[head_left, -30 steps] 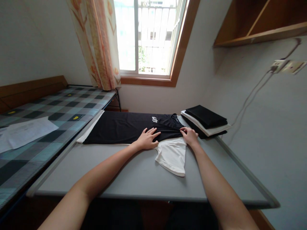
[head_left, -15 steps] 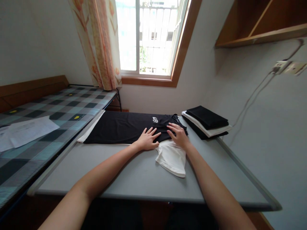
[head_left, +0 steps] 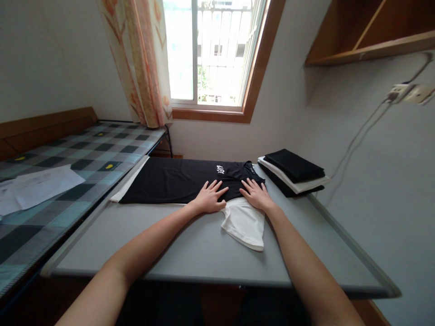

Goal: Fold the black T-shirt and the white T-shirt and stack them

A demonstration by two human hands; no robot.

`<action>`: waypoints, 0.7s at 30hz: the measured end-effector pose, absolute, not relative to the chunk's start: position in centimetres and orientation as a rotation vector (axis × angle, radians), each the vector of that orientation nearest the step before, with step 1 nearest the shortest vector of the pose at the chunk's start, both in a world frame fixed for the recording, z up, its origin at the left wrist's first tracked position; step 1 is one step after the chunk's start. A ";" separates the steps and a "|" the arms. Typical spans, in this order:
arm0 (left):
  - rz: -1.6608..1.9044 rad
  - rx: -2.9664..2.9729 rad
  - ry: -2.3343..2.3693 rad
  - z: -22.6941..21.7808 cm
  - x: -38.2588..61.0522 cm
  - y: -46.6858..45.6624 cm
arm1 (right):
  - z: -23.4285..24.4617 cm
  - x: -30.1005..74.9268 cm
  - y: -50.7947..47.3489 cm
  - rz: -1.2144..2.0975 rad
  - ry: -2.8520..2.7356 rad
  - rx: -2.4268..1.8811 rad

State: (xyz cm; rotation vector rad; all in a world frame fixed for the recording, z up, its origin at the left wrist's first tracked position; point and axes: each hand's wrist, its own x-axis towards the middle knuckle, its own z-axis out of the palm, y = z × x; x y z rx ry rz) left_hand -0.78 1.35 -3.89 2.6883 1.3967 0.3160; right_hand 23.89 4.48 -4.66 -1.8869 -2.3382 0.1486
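A black T-shirt with white lettering lies lengthwise on the grey table, its collar to the right. Its white sleeve sticks out toward me, and a white strip shows at the hem on the left. My left hand rests flat with spread fingers on the shirt's near edge, beside the sleeve. Below the collar, my right hand also lies open on the black cloth, fingers apart, its heel by the top of the sleeve. Neither hand grips the fabric.
A stack of folded black and white clothes sits at the table's back right corner. To the left is a bed with a checked mattress and papers on it. The grey table ends at the wall, where cables hang.
My right hand has shifted slightly right and flattened, its fingers spreading over the shirt near the collar. The left hand stays in place.
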 end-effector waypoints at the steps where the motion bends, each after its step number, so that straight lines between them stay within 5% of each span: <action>1: 0.314 2.686 1.395 -3.8 -0.8 1.3 | -4.8 24.3 4.6 0.152 -2.313 -1.899; 12: 0.326 2.669 1.385 -3.8 -0.8 1.3 | -4.5 27.0 5.1 -0.076 -1.680 -1.958; 21: 0.334 2.676 1.387 -4.0 -0.8 1.4 | -6.3 28.7 6.5 0.239 -1.496 -1.828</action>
